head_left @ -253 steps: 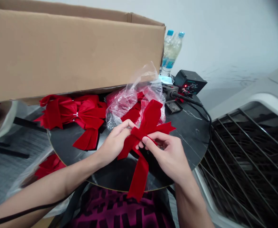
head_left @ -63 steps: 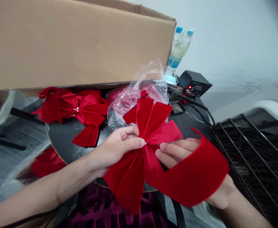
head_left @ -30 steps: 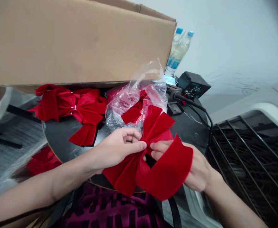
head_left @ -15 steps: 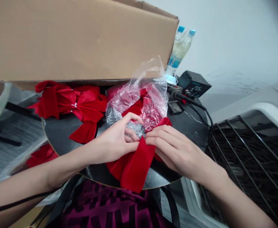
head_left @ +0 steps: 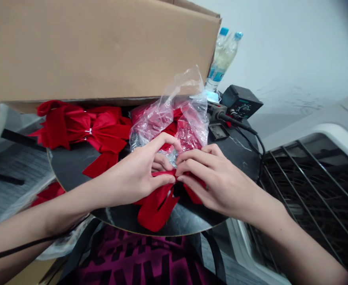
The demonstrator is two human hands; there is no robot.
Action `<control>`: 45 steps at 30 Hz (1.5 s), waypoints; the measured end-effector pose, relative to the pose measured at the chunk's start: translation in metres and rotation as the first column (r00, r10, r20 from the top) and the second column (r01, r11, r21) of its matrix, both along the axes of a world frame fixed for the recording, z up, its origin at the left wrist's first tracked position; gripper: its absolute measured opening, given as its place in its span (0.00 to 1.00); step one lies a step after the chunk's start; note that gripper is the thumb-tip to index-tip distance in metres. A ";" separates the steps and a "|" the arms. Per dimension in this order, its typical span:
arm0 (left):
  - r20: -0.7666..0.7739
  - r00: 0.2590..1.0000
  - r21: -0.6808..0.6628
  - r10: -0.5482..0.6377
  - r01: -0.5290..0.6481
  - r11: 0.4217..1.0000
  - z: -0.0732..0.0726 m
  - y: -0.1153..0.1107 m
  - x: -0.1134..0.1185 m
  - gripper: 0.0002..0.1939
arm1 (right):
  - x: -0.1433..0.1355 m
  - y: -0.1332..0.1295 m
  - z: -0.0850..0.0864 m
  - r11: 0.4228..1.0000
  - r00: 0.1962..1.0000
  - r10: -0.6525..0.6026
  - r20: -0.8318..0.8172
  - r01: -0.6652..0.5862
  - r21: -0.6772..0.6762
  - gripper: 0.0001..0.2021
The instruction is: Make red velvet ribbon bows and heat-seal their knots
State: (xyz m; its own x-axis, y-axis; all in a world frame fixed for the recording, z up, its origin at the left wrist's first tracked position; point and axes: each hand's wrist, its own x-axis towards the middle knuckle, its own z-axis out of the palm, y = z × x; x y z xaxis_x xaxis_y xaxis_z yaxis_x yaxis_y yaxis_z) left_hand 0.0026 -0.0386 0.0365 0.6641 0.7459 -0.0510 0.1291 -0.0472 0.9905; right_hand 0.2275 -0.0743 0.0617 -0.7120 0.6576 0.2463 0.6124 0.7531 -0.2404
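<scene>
Both hands meet over a red velvet bow point(head_left: 156, 209) near the front of the round black table point(head_left: 114, 215). My left hand point(head_left: 150, 170) pinches the bow's middle between thumb and fingers. From the other side, my right hand point(head_left: 203, 176) has its fingertips pressed on that same gathered middle. One loop or tail hangs toward the table's front edge; the centre of the bow is mostly covered by fingers. Just behind the hands lies a clear plastic bag point(head_left: 188, 114) with red ribbon pieces in it. To the left, several finished-looking red bows point(head_left: 93, 130) with silver ties are piled up.
A large cardboard box point(head_left: 102, 47) stands along the back. Plastic bottles point(head_left: 221, 59), a black control box with a dial point(head_left: 242, 101) and its cable point(head_left: 236, 122) sit at the back right. Right of the table is a white-framed wire rack point(head_left: 307, 190).
The wide red ribbon end at the front has swung left and folded into a loop. My right hand's fingers have shifted slightly left, closer against my left hand.
</scene>
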 end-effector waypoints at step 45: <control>0.053 0.950 -0.238 0.308 -0.287 0.928 -0.016 0.015 0.004 0.15 | -0.017 -0.022 -0.027 0.861 0.882 -0.434 -0.182 0.465 0.204 0.04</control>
State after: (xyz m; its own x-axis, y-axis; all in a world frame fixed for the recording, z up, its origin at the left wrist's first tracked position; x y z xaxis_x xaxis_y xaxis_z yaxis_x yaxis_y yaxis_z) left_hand 0.0068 -0.0233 0.0210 0.4228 0.8858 -0.1914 0.0145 0.2046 0.9787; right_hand 0.2101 -0.0960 0.0344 -0.3054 0.8100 0.5006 0.8743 0.4468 -0.1895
